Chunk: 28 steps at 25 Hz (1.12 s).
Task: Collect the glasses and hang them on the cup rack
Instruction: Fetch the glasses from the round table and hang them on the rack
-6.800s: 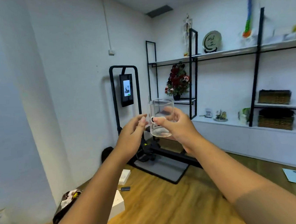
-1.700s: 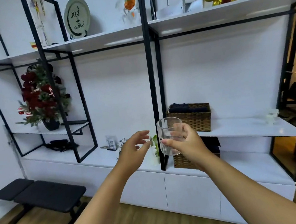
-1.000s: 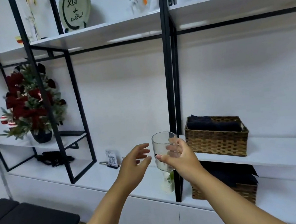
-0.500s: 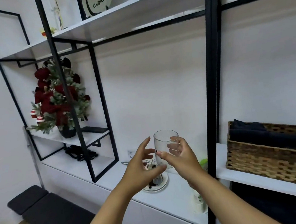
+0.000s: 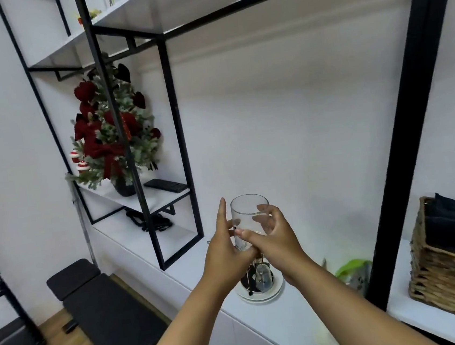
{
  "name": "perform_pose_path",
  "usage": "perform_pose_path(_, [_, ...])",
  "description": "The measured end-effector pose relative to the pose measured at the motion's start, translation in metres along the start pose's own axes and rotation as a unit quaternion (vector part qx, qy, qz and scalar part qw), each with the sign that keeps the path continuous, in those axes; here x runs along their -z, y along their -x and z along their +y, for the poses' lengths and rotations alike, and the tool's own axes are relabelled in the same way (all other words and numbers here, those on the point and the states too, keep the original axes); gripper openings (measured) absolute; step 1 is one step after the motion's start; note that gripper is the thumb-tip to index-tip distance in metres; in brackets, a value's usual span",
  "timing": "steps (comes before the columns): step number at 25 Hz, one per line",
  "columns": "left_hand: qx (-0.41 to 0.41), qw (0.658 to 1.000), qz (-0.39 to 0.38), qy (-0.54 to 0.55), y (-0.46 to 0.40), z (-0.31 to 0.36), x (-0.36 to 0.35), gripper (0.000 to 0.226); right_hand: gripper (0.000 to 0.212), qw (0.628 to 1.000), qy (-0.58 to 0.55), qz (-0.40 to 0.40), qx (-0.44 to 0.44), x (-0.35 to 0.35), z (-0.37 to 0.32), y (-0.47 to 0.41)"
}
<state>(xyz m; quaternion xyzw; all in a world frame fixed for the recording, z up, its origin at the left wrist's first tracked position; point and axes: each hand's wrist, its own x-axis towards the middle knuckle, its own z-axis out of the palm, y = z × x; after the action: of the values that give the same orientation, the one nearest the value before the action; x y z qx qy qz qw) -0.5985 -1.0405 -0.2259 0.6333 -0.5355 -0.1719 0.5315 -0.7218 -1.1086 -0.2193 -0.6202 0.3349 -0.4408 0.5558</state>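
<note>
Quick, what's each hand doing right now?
Left hand: touching the lower side of the glass, fingers straight, not wrapped.
Right hand: closed around the glass, holding it upright.

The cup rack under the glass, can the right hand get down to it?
Probably yes. The cup rack stands on its white plate just below both hands, nothing between. But the right hand holds the glass.

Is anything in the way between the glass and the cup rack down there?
Nothing separate blocks it. The glass is held upright in the right hand, with the left hand against its lower part. The cup rack sits right below on the white counter, partly hidden by the hands themselves.
</note>
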Motion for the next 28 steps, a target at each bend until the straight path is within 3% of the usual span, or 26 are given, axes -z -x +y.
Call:
perform_pose_path(5, [0.045, 0.998, 0.035, 0.011, -0.040, -0.041, 0.006, 0.104, 0.065, 1.000, 0.002, -0.013, -0.010, -0.035, 0.012, -0.042])
perform_pose_path(10, [0.056, 0.998, 0.010, 0.030, -0.087, -0.079, 0.028, 0.083, 0.061, 0.999, 0.003, -0.018, -0.043, -0.069, 0.024, -0.091])
perform_pose_path(21, [0.051, 0.994, -0.051, 0.083, -0.194, -0.156, 0.092, 0.075, 0.065, 0.995, -0.030, 0.011, -0.092, -0.146, 0.050, -0.192])
perform_pose_path(25, [0.082, 0.988, -0.048, 0.121, -0.216, -0.178, 0.084, 0.072, 0.071, 0.986, -0.108, 0.001, -0.124, -0.146, 0.066, -0.204])
perform_pose_path(28, [0.088, 0.986, -0.046, 0.137, -0.232, -0.182, 0.069, 0.075, 0.041, 0.941, -0.294, -0.015, -0.166, -0.135, 0.076, -0.218])
